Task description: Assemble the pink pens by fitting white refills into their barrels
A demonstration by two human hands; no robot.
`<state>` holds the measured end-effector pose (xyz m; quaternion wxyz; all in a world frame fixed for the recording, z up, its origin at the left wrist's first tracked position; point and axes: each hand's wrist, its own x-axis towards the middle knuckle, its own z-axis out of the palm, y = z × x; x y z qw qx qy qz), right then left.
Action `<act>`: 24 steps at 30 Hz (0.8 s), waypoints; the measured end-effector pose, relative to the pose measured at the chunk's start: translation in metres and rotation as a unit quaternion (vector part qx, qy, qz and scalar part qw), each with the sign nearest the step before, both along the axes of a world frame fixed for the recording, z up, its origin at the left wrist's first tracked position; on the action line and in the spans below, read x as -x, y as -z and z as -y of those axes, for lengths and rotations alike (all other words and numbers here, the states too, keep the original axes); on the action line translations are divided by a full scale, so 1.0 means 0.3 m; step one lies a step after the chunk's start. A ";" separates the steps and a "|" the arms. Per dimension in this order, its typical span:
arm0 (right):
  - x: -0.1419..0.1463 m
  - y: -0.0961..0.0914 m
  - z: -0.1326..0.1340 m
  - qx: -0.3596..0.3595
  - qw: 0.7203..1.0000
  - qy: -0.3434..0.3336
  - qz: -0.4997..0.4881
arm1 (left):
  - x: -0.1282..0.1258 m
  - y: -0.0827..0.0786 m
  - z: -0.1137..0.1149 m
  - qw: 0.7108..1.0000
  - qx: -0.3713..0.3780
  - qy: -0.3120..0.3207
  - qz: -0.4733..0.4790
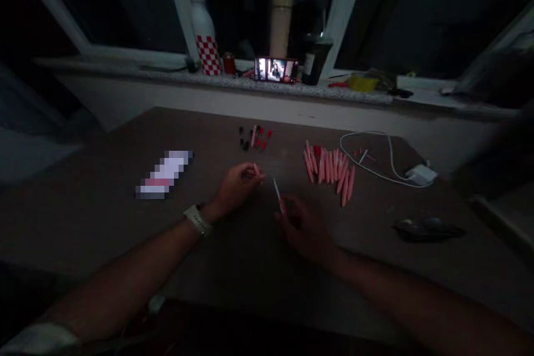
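Note:
My left hand [240,183], with a pale watch [197,220] on its wrist, is closed in a pinch above the table; anything between its fingertips is too small to make out. To its right, my right hand [306,228] grips a slim pen [277,189], whose pale pointed end sticks up and away from me. The pen's lower part looks pink and is mostly covered by my fingers. Beyond my right hand lies a pile of pink pen barrels [331,166]. Small black and red caps [261,138] lie in a group beyond my left hand.
A phone [164,174], blurred out, lies at left. At right are a white charger [421,174] with a looped cable and a dark crumpled bag [429,230]. On the sill stand a checked bottle [207,39], a tall tumbler [281,25], a lit phone [275,69] and a dark cup [316,58].

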<state>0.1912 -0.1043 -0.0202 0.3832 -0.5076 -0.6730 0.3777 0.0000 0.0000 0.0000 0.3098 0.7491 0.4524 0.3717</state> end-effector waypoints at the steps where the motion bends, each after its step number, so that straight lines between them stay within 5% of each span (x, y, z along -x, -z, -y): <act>1: 0.002 0.000 0.000 0.000 1.000 0.001 0.002 | 0.002 0.007 -0.003 0.999 -0.027 -0.011 -0.021; 6: 0.006 -0.008 0.002 0.008 1.000 0.005 0.006 | 0.014 0.034 -0.012 0.988 -0.107 -0.040 -0.100; 16: 0.006 -0.018 0.000 0.019 1.000 -0.004 -0.001 | 0.019 0.039 -0.014 0.979 -0.117 -0.064 -0.157; 20: 0.005 -0.014 -0.001 0.014 1.000 0.001 0.003 | 0.013 0.035 -0.019 0.983 -0.121 -0.079 -0.116; 24: 0.004 -0.011 -0.001 0.020 1.000 -0.002 -0.005 | 0.005 0.015 -0.018 0.996 -0.038 -0.081 0.008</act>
